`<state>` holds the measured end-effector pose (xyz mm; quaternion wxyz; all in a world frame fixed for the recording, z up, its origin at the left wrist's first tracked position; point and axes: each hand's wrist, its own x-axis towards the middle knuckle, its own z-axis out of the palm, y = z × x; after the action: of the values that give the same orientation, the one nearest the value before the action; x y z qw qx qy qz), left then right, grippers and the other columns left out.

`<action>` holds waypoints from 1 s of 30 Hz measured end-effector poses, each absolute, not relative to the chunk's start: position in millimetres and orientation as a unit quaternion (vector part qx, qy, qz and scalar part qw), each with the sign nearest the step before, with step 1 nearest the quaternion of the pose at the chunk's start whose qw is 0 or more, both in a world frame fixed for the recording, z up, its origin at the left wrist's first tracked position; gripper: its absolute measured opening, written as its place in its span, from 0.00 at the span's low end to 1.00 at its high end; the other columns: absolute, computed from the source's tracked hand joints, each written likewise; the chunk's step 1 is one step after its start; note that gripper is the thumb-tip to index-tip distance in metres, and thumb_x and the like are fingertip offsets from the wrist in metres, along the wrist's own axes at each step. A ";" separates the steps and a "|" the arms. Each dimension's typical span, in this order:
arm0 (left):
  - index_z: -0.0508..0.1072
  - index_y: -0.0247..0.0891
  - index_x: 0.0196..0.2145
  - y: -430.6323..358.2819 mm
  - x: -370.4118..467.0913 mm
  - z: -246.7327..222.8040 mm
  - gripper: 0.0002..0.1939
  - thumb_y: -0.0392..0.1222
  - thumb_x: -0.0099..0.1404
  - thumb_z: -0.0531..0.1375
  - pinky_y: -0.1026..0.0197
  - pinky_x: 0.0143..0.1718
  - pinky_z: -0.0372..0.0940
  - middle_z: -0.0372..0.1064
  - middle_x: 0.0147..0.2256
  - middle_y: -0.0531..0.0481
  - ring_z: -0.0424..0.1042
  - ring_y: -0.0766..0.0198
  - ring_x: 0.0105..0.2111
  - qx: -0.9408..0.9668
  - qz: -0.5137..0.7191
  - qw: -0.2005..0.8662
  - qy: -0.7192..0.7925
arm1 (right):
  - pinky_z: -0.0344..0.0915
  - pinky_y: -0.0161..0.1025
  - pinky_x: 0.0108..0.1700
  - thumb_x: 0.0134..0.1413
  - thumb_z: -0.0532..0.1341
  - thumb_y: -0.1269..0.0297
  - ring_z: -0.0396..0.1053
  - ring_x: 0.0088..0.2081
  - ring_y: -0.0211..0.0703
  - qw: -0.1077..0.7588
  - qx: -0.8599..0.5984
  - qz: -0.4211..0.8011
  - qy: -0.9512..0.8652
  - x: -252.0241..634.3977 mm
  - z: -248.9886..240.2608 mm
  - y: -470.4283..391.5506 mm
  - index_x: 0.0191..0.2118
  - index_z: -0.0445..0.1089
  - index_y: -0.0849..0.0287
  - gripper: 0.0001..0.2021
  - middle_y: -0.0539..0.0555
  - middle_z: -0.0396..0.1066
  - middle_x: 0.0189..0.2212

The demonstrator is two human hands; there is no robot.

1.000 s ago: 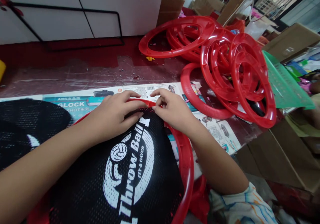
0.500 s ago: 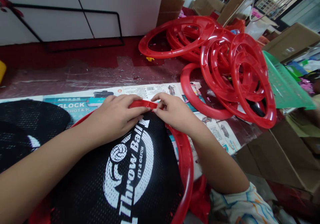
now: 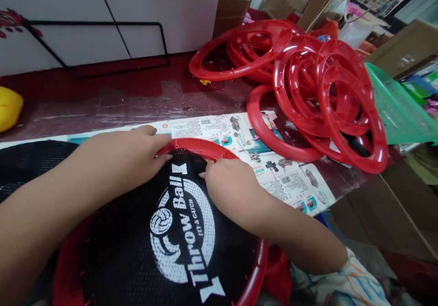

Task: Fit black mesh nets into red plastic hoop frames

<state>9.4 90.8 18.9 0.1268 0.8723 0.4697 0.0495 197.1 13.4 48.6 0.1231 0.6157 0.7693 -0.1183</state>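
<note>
A black mesh disc point(image 3: 126, 246) with white "Throw Ball" print lies over a red plastic ring point(image 3: 201, 147). At the upper left of the rim, my left hand point(image 3: 137, 153) is closed on the ring and the mesh edge, thumb on the mesh side. My right hand point(image 3: 232, 183) pinches the mesh edge near the upper right rim, its fingers curled against the ring. Small pegs dot the bare stretch of rim between both hands. Part of the ring is hidden under my arms and the mesh.
Several loose red rings point(image 3: 308, 87) are heaped at the right, beside a green basket point(image 3: 393, 110). Printed cardboard point(image 3: 290, 183) covers the table's front. Another black mesh piece point(image 3: 30, 160) lies left. A black wire frame point(image 3: 102, 23) and a yellow object point(image 3: 8, 109) are farther back.
My hands have moved apart along the rim, the left one leftward and the right one slightly right and down. More bare red rim and the lower part of the print now show.
</note>
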 end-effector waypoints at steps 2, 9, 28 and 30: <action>0.72 0.41 0.36 91.1 13.0 23.4 0.13 0.51 0.65 0.53 0.54 0.29 0.60 0.70 0.32 0.44 0.68 0.53 0.28 0.886 -0.026 0.051 0.461 | 0.64 0.41 0.28 0.64 0.55 0.65 0.74 0.32 0.52 0.119 0.614 -0.119 0.771 195.9 46.5 15.9 0.37 0.78 0.59 0.14 0.63 0.77 0.33; 0.76 0.39 0.43 107.0 30.9 6.7 0.18 0.49 0.68 0.51 0.52 0.49 0.65 0.70 0.46 0.42 0.71 0.55 0.45 0.913 0.127 0.253 0.293 | 0.67 0.39 0.31 0.62 0.54 0.73 0.75 0.36 0.50 0.088 0.608 -0.105 0.782 197.1 45.9 19.0 0.39 0.76 0.62 0.12 0.62 0.76 0.35; 0.73 0.39 0.27 109.8 42.2 3.3 0.13 0.52 0.55 0.61 0.57 0.37 0.64 0.71 0.36 0.49 0.70 0.58 0.36 0.750 0.169 0.458 0.446 | 0.56 0.35 0.31 0.56 0.58 0.69 0.67 0.29 0.38 -0.093 0.683 -0.207 0.694 225.1 47.5 47.5 0.31 0.73 0.61 0.07 0.53 0.75 0.28; 0.72 0.39 0.27 109.9 43.1 0.8 0.12 0.51 0.54 0.61 0.57 0.36 0.64 0.72 0.37 0.49 0.70 0.58 0.35 0.731 0.174 0.478 0.455 | 0.56 0.34 0.32 0.57 0.58 0.69 0.67 0.29 0.37 -0.101 0.684 -0.215 0.690 226.1 45.7 50.1 0.31 0.73 0.61 0.07 0.53 0.75 0.28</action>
<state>43.1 109.9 0.8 0.4777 0.7311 0.4551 0.1737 226.1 50.1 45.7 -0.1007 0.6837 0.6901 -0.2151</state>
